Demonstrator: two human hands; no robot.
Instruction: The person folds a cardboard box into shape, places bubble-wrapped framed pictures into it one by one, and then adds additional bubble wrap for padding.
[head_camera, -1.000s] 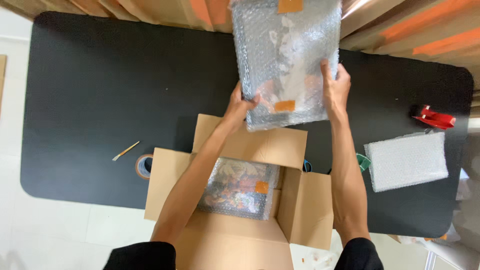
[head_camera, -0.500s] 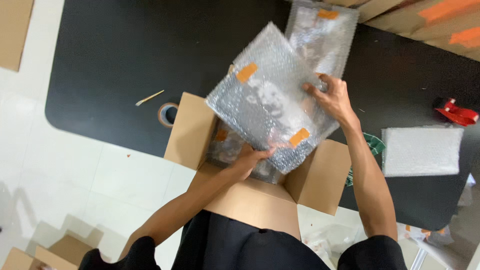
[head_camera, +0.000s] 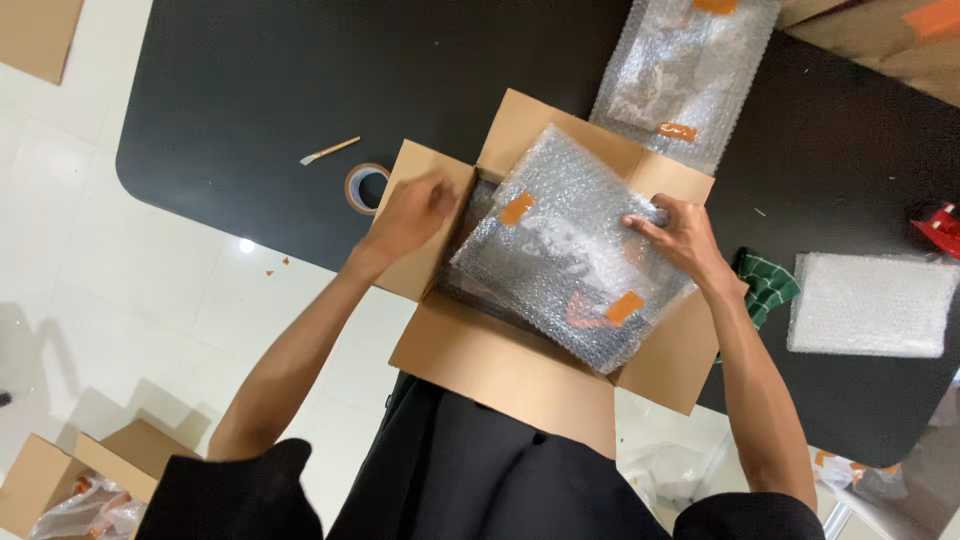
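An open cardboard box (head_camera: 500, 365) stands at the near edge of a black table (head_camera: 300, 90). A flat bubble-wrapped package (head_camera: 570, 250) with orange tape tabs lies tilted in the box mouth, over another wrapped item below. My right hand (head_camera: 685, 240) grips the package's right edge. My left hand (head_camera: 410, 215) rests on the box's left flap, blurred, fingers curled. A second bubble-wrapped package (head_camera: 680, 75) lies on the table beyond the box.
A tape roll (head_camera: 365, 187) and a small brush (head_camera: 330, 151) lie left of the box. A folded bubble-wrap sheet (head_camera: 870, 305), green cloth (head_camera: 765, 285) and red tape dispenser (head_camera: 940, 228) sit right. Cardboard boxes (head_camera: 60, 475) stand on the white floor.
The wrapped package has come down from above the box into its opening. My left hand let go of it and moved to the left flap. The view shifted.
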